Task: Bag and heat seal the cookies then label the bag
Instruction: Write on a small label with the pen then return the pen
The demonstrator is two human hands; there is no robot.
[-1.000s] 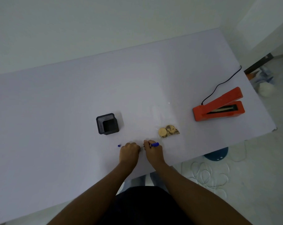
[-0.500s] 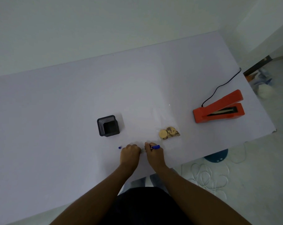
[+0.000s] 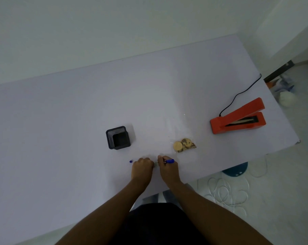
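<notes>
Right hand point(image 3: 168, 169) gripping blue pen point(image 3: 170, 161), left hand point(image 3: 142, 167) curled shut beside it on surface point(image 3: 61, 121), bagged cookies point(image 3: 184, 145) near, black holder point(image 3: 118, 137), orange sealer point(image 3: 238, 118) well apart.

Both forearms reaching forward, converging near the front. Left hand point(image 3: 142, 166) curled, knuckles up, fingers tucked under. Right hand point(image 3: 167, 167) just beside it, fingers pinched closed.

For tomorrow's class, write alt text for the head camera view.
Two hands meet near a white table's front edge, the right hand holding a blue pen. Beyond lie bagged cookies, a black pen holder and an open orange heat sealer.
</notes>
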